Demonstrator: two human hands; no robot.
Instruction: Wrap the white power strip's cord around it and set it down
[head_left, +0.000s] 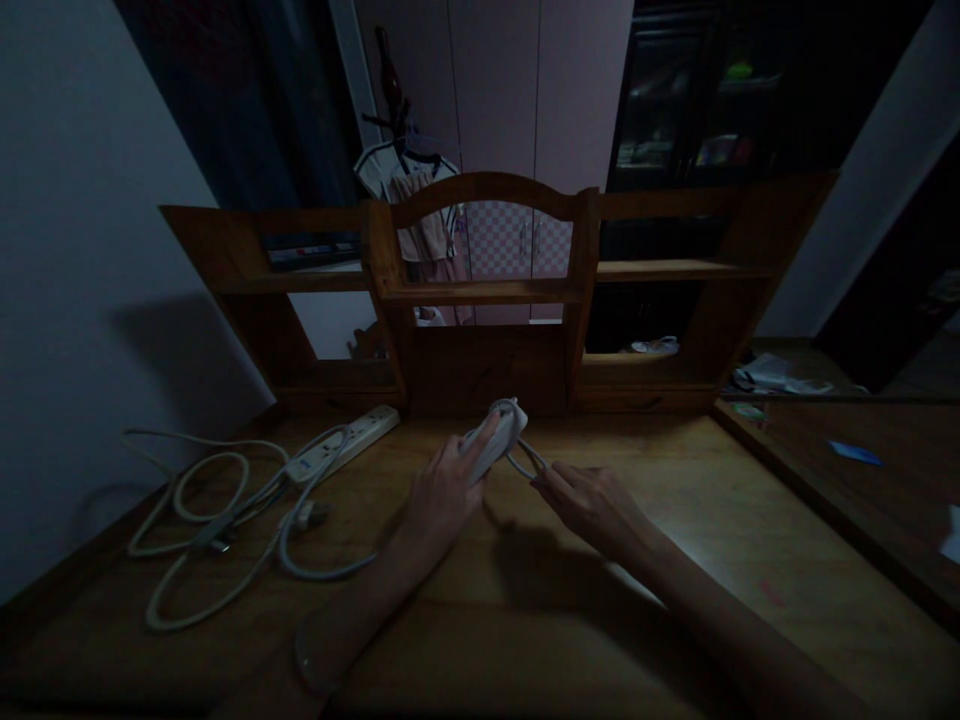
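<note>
Two hands: my left (444,492) is gripping a white device (496,443), my right (598,502) pinching its cord (520,468) short of the desk's (660,460) back edge.

Held block (489,447): white plastic, smooth. Cord (328,576): matt plastic sheath. Power strip (367,431): smooth white plastic. Plug prongs (222,546): shiny metal. Tabletop (679,475): smooth wood, grain visible, soft gloss at right. Shelf (480,293): smooth brown wood. Hanging clothes (422,235): cloth. Curtain (225,110): probably cloth; lighting too dim for weave.
</note>
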